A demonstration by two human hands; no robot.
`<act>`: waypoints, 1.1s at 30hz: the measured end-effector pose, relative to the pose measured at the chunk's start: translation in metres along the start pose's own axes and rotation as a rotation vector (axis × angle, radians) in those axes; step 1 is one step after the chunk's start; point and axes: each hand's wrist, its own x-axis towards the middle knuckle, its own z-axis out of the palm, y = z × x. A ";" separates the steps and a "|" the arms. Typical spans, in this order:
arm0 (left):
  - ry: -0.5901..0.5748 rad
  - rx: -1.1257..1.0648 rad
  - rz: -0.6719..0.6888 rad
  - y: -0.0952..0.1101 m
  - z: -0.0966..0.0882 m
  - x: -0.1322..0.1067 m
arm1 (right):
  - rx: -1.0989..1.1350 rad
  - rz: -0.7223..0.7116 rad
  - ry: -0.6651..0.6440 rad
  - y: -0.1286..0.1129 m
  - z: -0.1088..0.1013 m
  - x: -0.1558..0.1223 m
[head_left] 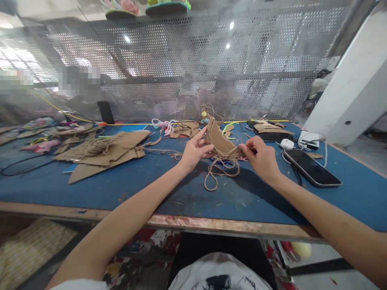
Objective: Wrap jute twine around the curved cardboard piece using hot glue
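The left hand (pixel 195 152) pinched the crescent's (pixel 220 141) left edge and the right hand (pixel 262 158) gripped its lower end. It sat between them at frame centre, long axis running upper left to lower right, twine (pixel 216 177) dangling to the table (pixel 90 189).

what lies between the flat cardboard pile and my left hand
A loose strand of twine on the blue table, running from the cardboard pile toward the left hand; the head view shows it.
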 end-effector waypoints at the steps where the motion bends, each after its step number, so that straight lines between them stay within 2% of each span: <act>1: -0.016 -0.002 -0.008 -0.001 0.000 0.000 | -0.001 -0.002 0.000 0.000 0.000 0.000; 13: 0.039 0.003 0.033 -0.003 0.002 0.000 | -0.017 -0.032 -0.019 -0.001 0.003 -0.002; 19: 0.025 0.007 -0.002 -0.004 0.002 0.000 | -0.008 -0.004 -0.010 -0.001 0.001 0.000; 28: 0.076 0.005 -0.023 -0.005 0.003 0.000 | -0.016 -0.028 -0.020 -0.002 0.002 -0.002; 33: 0.034 -0.022 -0.052 -0.003 0.005 -0.003 | -0.017 -0.025 -0.016 0.000 0.002 -0.001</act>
